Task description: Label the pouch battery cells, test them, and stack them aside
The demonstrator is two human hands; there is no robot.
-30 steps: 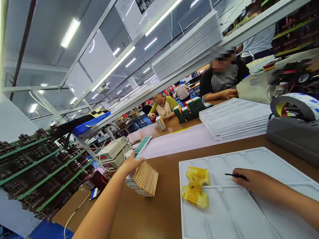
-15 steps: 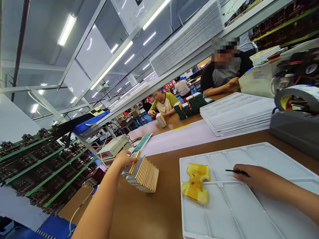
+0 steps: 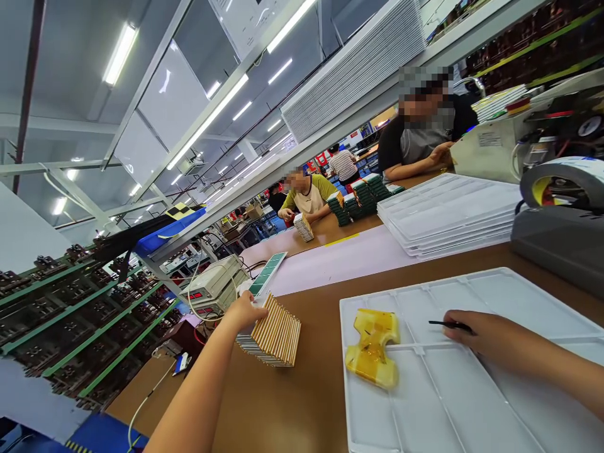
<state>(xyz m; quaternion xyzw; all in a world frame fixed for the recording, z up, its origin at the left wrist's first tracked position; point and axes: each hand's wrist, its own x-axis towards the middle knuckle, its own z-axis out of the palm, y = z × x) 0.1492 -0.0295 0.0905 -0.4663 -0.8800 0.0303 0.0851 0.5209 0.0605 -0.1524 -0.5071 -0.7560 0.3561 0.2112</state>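
Note:
My left hand [image 3: 244, 313] is closed on the near-left end of a stack of thin flat white pieces with yellow-orange edges [image 3: 279, 333]. The stack stands on the brown table; the fingertips are partly hidden behind its end. In my right hand [image 3: 472, 329] is a thin black tool that looks like tweezers [image 3: 448, 324], its tip pointing left. That hand rests over a white compartmented tray [image 3: 438, 390]. A yellow, tape-covered block with notched sides [image 3: 372, 347] lies on the tray's left part, left of the tool tip.
Stacked white trays [image 3: 448, 211] and a grey tape dispenser [image 3: 557, 245] stand behind the tray. A green-and-white strip [image 3: 268, 274] and pale instruments [image 3: 214, 283] lie beyond my left hand. Two co-workers sit across the bench under a slanting shelf rail [image 3: 340, 119].
My left hand has moved slightly right against the stack; the pieces that stood apart at its left end now sit against the rest. My right hand and the tool have barely moved.

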